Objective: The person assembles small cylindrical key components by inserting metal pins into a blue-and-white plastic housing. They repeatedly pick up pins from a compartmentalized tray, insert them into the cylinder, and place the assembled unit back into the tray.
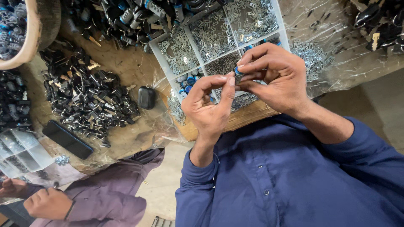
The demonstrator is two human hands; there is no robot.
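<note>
Left hand (209,105): fingers curled, thumb and first finger pinching one side of the small part.
Right hand (273,77): fingertips pressed together on the other side of the same part.
Small part (238,72): tiny, with a blue cap and a grey metal bit; mostly hidden by fingers. It is held in the air, just above the sorting tray.
Sorting tray (279,20): clear plastic box with compartments full of little silver metal pieces and some blue-capped parts.
Doing it well: I think a steady, gentle pinch is best, with the part kept over the tray so a dropped piece lands inside.
Surface (126,67): brown, covered with clear plastic, with a pile of black parts (90,103).
</note>
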